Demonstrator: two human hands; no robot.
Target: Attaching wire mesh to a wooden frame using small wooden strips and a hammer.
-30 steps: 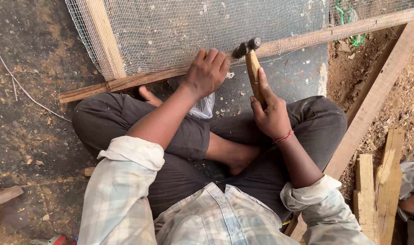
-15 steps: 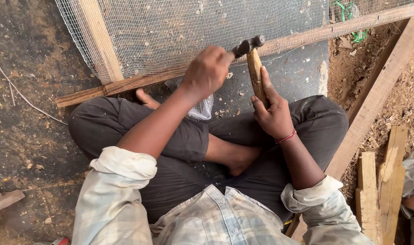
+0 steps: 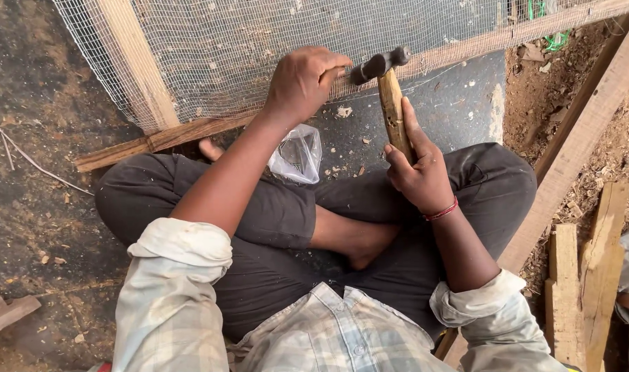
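Observation:
I sit cross-legged on dark ground in front of a wooden frame (image 3: pixel 183 131) covered with wire mesh (image 3: pixel 239 48). My right hand (image 3: pixel 419 172) grips the wooden handle of a hammer (image 3: pixel 390 103), whose dark metal head hovers just over the frame's lower rail. My left hand (image 3: pixel 304 79) rests with pinched fingers on that rail and the mesh edge, right beside the hammer head; whatever it pinches is hidden. A small clear plastic bag (image 3: pixel 297 155) lies on my left knee.
A long wooden plank (image 3: pixel 576 138) runs diagonally at the right, with short wood offcuts (image 3: pixel 583 282) beside it on sawdust-strewn soil. Another wood scrap (image 3: pixel 4 313) lies at the lower left. A thin twig (image 3: pixel 25 158) crosses the ground at the left.
The hammer head has stayed close to the rail, shifting slightly toward my left hand. My left hand has stayed on the rail with its fingers pinched. The view has drifted a little.

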